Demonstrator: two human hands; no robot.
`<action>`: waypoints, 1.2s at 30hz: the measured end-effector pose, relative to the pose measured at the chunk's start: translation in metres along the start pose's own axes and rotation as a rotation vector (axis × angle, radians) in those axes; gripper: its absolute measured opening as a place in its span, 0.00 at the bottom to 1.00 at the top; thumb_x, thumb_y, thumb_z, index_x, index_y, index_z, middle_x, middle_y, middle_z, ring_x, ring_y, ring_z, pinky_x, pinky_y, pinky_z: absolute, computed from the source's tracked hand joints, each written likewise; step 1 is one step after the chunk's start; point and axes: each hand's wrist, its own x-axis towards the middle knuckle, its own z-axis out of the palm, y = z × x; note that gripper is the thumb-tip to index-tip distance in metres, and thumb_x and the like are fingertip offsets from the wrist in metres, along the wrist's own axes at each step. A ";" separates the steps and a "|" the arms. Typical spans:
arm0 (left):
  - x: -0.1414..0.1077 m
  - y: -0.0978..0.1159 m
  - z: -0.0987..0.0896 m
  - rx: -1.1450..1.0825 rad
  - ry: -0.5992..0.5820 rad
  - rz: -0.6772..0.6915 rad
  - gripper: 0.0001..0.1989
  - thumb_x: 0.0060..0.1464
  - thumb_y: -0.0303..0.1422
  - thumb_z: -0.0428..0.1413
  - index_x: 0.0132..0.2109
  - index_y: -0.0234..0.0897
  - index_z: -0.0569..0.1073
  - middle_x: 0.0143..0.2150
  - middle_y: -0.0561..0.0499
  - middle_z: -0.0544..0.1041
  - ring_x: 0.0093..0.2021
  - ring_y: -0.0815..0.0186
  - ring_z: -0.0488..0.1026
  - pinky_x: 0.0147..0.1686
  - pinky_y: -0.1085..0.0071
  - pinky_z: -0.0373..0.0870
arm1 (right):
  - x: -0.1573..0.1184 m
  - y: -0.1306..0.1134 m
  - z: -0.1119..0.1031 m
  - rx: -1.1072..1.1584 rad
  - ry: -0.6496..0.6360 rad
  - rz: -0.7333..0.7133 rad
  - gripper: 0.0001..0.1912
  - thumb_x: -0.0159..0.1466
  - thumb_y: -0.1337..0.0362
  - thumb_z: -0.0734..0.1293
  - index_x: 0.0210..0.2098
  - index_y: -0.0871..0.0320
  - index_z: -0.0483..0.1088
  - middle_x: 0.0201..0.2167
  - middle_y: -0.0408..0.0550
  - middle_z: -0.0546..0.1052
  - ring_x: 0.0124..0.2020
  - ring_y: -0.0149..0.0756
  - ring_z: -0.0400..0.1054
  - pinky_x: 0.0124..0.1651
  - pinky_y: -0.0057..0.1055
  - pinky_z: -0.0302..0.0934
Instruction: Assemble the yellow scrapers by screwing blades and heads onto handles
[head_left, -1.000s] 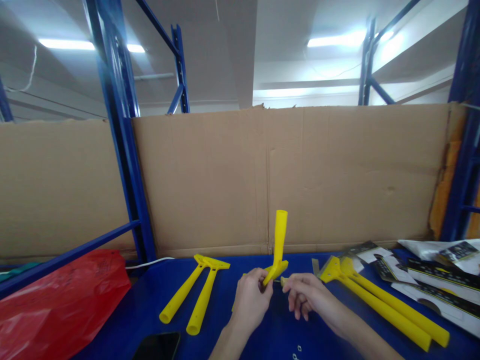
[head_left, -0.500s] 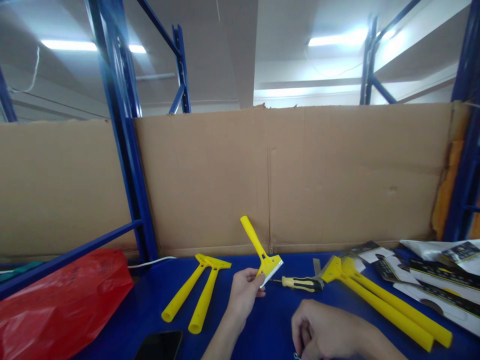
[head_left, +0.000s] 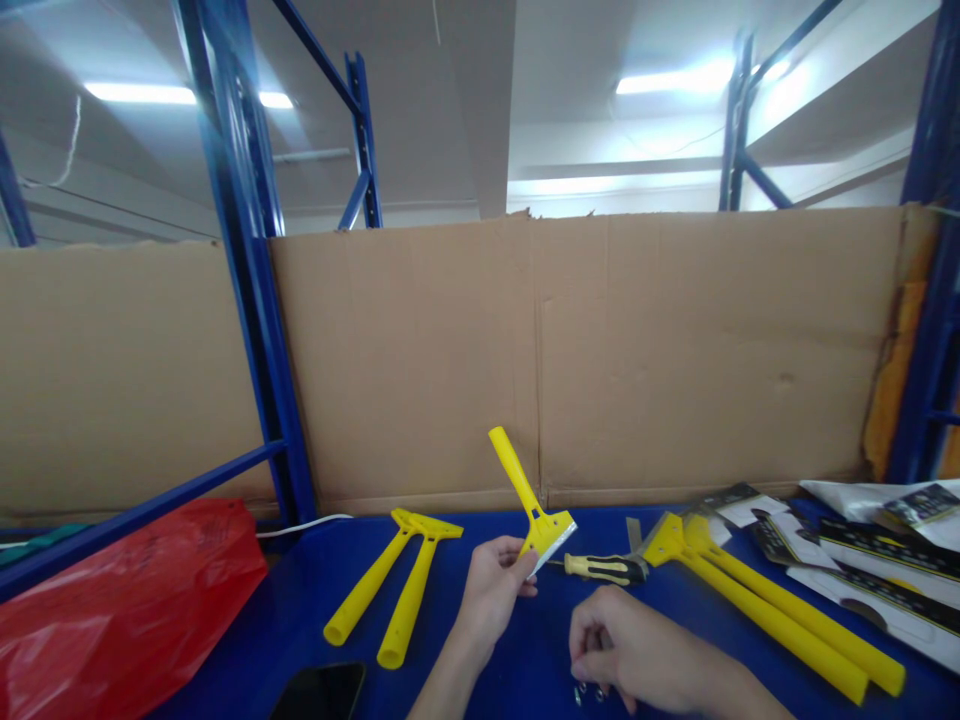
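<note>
Left hand: our left hand (head_left: pixel 491 590) is clamped on the head of a yellow scraper (head_left: pixel 531 510), whose handle points up, above the blue table (head_left: pixel 420 690).
Right hand: our right hand (head_left: pixel 622 640) has its fingers curled over small metal parts (head_left: pixel 589 692) at the near side; we cannot tell if it grips one.
Screwdriver: it (head_left: pixel 604 568) lies between the held scraper and the long yellow scrapers (head_left: pixel 772 610) on the right.
Left side: we see two yellow handles (head_left: pixel 386 590) and a red bag (head_left: pixel 142 610).

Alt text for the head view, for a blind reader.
The left hand holds a yellow scraper above a blue table; the right hand is bent close to small metal parts. A screwdriver and four more yellow tools lie nearby.
</note>
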 end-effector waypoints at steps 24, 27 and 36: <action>-0.001 0.001 0.000 -0.011 -0.054 -0.034 0.19 0.31 0.39 0.69 0.30 0.29 0.77 0.23 0.51 0.76 0.21 0.72 0.69 0.21 0.75 0.69 | -0.005 0.001 -0.005 -0.040 -0.074 0.056 0.07 0.47 0.75 0.64 0.25 0.58 0.70 0.15 0.35 0.67 0.14 0.23 0.60 0.14 0.17 0.49; -0.002 0.003 0.001 -0.013 -0.058 -0.040 0.20 0.29 0.40 0.69 0.30 0.29 0.77 0.23 0.51 0.76 0.21 0.72 0.69 0.21 0.76 0.69 | -0.005 0.000 -0.005 -0.038 -0.059 0.037 0.07 0.47 0.74 0.66 0.26 0.58 0.71 0.16 0.35 0.67 0.14 0.22 0.60 0.14 0.16 0.47; -0.005 0.007 0.003 -0.018 -0.082 -0.030 0.20 0.30 0.40 0.69 0.29 0.29 0.76 0.23 0.51 0.76 0.21 0.73 0.69 0.21 0.76 0.69 | -0.001 0.002 0.002 -0.143 -0.006 -0.031 0.05 0.50 0.72 0.68 0.24 0.58 0.75 0.12 0.34 0.64 0.13 0.22 0.56 0.16 0.19 0.46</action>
